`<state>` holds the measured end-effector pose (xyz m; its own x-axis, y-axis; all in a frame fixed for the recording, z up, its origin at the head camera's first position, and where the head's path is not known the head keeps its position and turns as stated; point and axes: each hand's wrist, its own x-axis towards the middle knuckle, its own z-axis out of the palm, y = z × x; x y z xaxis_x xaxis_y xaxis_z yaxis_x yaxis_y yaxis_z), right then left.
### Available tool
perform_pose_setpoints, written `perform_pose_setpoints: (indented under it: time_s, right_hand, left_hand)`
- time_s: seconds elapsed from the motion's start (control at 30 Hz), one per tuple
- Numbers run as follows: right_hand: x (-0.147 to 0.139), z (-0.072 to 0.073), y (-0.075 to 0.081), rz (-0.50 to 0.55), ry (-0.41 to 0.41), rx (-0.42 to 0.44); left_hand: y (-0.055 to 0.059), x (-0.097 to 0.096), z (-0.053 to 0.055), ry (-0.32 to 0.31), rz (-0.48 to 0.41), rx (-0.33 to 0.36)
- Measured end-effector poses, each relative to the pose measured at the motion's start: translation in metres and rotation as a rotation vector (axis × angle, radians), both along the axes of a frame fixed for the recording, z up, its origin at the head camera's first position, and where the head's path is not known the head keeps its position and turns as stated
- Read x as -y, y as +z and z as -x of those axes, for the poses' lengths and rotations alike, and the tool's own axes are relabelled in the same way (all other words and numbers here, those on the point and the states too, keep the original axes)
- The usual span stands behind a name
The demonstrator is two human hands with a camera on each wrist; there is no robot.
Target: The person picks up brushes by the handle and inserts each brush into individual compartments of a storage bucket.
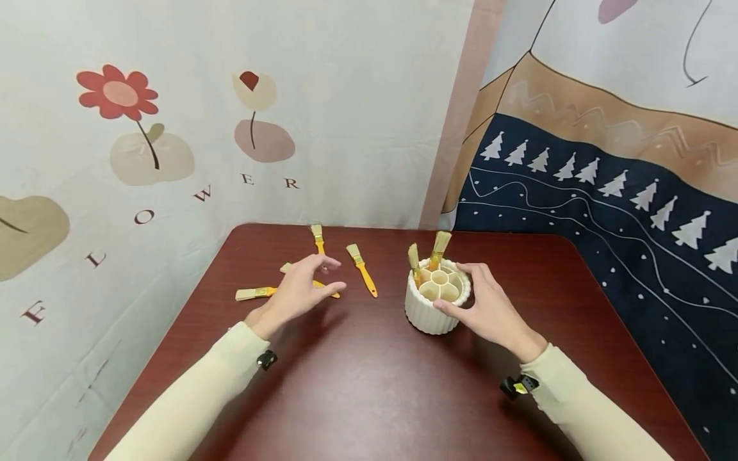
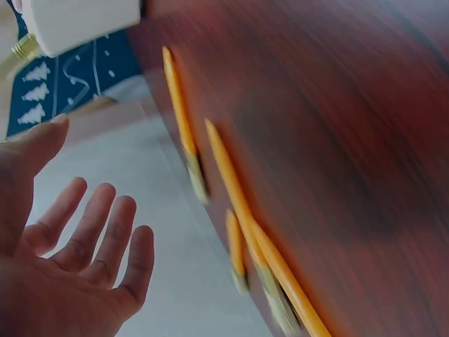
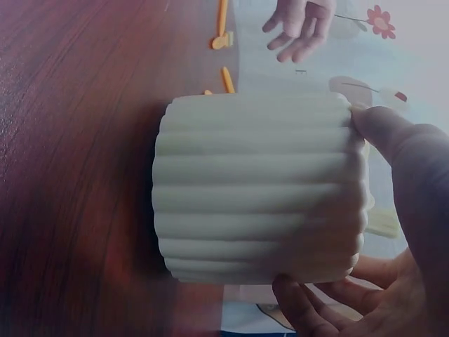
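Head view's bright, fairly even; soft glare on the glossy red-brown wooden tabletop [image 1: 369, 384], diffuse shadow beside my bare left hand [image 1: 296, 291]. Left wrist view's dimmer, motion-blurred: slim yellow-handled paintbrushes [image 2: 228, 175] smear. Right wrist view's hazy, shadow darkening part of the cream ribbed round holder [image 3: 259, 189].

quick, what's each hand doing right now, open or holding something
Left hand: open, holding nothing, near the loose paintbrushes.
Right hand: holding the cream ribbed holder between thumb and fingers.
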<state>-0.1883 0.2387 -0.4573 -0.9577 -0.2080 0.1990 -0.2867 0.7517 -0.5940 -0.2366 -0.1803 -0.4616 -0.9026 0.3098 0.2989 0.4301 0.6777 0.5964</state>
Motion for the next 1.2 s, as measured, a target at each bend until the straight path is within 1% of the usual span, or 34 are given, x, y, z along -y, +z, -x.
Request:
perform_pose_setpoints:
  time_s: [0.2,0.27,0.5,0.6,0.73,0.9,1.03,1.2]
  right_hand:
    - [0.005,-0.001,0.0,0.009,-0.041,-0.027]
    - [0.007,-0.001,-0.001,0.014,-0.051,-0.028]
    - [0.013,-0.002,-0.002,0.001,-0.094,-0.034]
    - [0.015,-0.003,-0.001,-0.016,-0.109,-0.038]
    - [0.018,-0.005,-0.002,-0.038,-0.133,-0.051]
    - [0.021,-0.007,-0.002,-0.088,-0.163,-0.066]
    - [0.023,-0.007,-0.001,-0.125,-0.179,-0.079]
    - [0.024,-0.009,0.0,-0.147,-0.202,-0.071]
  left_hand:
    - [-0.005,0.041,0.0,0.041,0.09,0.006]
    - [-0.007,0.053,0.001,0.049,0.112,0.02]
    - [-0.017,0.092,0.006,0.066,0.192,0.112]
    - [-0.022,0.106,0.01,0.077,0.236,0.136]
    - [-0.027,0.12,0.016,0.076,0.278,0.161]
    - [-0.028,0.135,0.017,0.076,0.304,0.158]
    - [-0.028,0.142,0.018,0.077,0.312,0.154]
    - [-0.028,0.146,0.017,0.092,0.308,0.173]
